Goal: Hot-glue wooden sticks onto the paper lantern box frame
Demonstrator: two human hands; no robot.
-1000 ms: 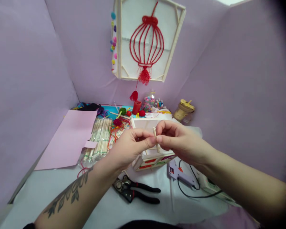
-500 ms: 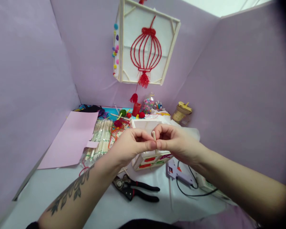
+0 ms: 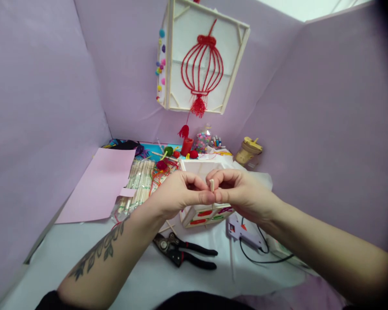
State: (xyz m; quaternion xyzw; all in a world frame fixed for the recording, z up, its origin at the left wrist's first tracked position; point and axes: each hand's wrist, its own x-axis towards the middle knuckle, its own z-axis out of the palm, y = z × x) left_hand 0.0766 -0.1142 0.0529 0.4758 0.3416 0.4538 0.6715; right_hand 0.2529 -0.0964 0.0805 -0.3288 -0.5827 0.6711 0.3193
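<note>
My left hand (image 3: 184, 193) and my right hand (image 3: 237, 188) meet at the middle of the view, thumbs almost touching. Both pinch a short pale wooden stick (image 3: 212, 185), whose upper end pokes out between the fingers; most of it is hidden. Behind and below the hands stands a white box with a pale stick frame (image 3: 194, 218), its front carrying red, green and purple shapes. Nearer to me lie black-handled cutting pliers (image 3: 184, 252), jaws pointing left. A lilac glue gun (image 3: 244, 232) rests right of the box, under my right forearm.
A hanging lantern (image 3: 210, 56) with red yarn decoration fills the top middle. Bundled wooden sticks in plastic (image 3: 140, 181) and pink card (image 3: 98, 185) lie at left. Yarn balls (image 3: 168, 151), a jar of pompoms (image 3: 203, 140) and a lidded cup (image 3: 248, 150) stand behind.
Both hands still pinch the stick, which now shows less of its upper end and looks turned slightly. The whole scene has shifted a little right in the view.
</note>
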